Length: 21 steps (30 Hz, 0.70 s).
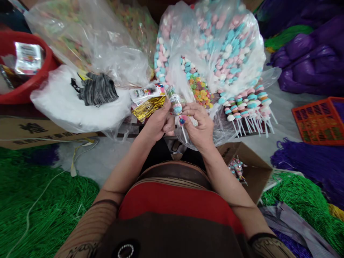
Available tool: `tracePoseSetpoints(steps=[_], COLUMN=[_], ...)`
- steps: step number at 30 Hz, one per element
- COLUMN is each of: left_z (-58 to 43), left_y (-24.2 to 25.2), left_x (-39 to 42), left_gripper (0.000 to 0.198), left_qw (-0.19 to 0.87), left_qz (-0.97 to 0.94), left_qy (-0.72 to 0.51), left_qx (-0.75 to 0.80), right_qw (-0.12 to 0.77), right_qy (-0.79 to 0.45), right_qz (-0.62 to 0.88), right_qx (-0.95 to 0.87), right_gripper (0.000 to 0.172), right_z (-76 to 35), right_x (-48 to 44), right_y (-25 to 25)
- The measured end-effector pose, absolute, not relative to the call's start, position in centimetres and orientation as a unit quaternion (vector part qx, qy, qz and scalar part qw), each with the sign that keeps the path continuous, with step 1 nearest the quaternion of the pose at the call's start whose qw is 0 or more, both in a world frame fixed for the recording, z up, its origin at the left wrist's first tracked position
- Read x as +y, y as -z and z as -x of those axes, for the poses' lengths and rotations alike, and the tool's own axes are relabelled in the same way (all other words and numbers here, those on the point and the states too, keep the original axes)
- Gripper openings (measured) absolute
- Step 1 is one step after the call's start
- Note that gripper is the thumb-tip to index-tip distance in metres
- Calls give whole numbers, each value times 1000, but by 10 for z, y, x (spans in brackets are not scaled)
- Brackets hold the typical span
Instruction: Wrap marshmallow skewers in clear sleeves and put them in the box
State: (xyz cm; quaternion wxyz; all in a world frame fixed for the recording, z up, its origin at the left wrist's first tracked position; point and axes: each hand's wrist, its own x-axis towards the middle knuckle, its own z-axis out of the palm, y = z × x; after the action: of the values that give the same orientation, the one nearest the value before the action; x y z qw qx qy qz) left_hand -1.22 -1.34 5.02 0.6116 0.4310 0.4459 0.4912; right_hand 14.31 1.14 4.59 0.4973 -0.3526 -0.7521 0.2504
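Between my hands is a candy lollipop in a clear printed wrapper, its white stick pointing down toward me. My left hand is closed on the upper left side of the wrapper. With thumb and fingers, my right hand grips the wrapper's lower end, where it gathers around the stick. Beside my left hand lie a bundle of gold twist ties and a stack of printed wrappers. Unwrapped candy skewers on white sticks lie in a pile to the right.
Large clear bags of pink, white and blue candies and of ring gummies stand behind. A red basin is at far left. An open carton of wrapped lollipops sits low right, near an orange crate. Green cord covers the floor.
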Motion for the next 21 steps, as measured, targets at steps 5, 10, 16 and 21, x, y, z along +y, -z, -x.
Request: tracePoseSetpoints(steps=[5,10,16,21], left_z=[24,13,-23,-14], left_y=[-63,-65,-48,-34], left_x=[-23,-33,-43,-42], left_gripper=[38,32,32,36], left_qw=[629,440,252,258], left_qz=[-506,-715,-805,-801], left_qy=[-465,-315,-245,-264], left_qx=[363,443,478,471], right_qw=[487,448,449,527], right_qy=[-378,-537,-532,-422], right_qz=[363,347,390,569], right_qx=[-699,-625,-603,-469], right_gripper=[25,35,31,20], right_z=[-151,-157,-179,-258], right_x=[13,14,-1,-21], right_y=[-44,-51,-48,-46])
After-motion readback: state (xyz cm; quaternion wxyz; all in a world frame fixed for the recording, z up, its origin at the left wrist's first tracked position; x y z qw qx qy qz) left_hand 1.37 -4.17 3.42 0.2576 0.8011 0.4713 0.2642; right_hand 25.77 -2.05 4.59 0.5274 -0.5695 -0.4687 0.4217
